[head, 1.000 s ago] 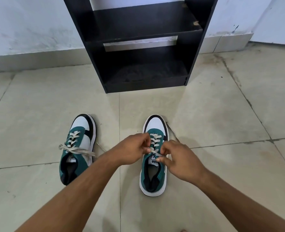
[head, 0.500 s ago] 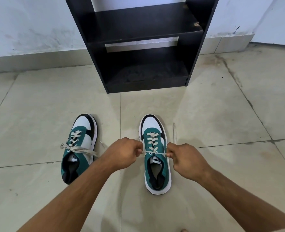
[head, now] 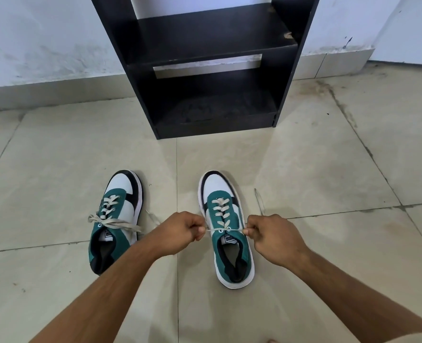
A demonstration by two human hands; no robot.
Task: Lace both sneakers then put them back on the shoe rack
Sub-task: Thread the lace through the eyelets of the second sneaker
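Note:
Two teal, white and black sneakers stand on the tiled floor, toes pointing away from me. The right sneaker (head: 226, 226) has a cream lace (head: 221, 211) crossed up its eyelets. My left hand (head: 180, 232) pinches one lace end at the shoe's left side. My right hand (head: 273, 237) pinches the other end at its right side. The lace runs taut between them across the top eyelets. The left sneaker (head: 117, 219) sits apart to the left, its lace ends lying loose across the tongue. The black shoe rack (head: 205, 70) stands ahead against the wall.
The rack has two bare shelves, the lower one (head: 215, 107) close to the floor. A white wall with a tiled skirting (head: 44, 92) runs behind it. Beige floor tiles (head: 328, 169) with dark grout lines spread around both shoes.
My hands have drawn apart from over the right sneaker's tongue to its two sides, pulling the lace ends outward and taut. The right sneaker turned slightly.

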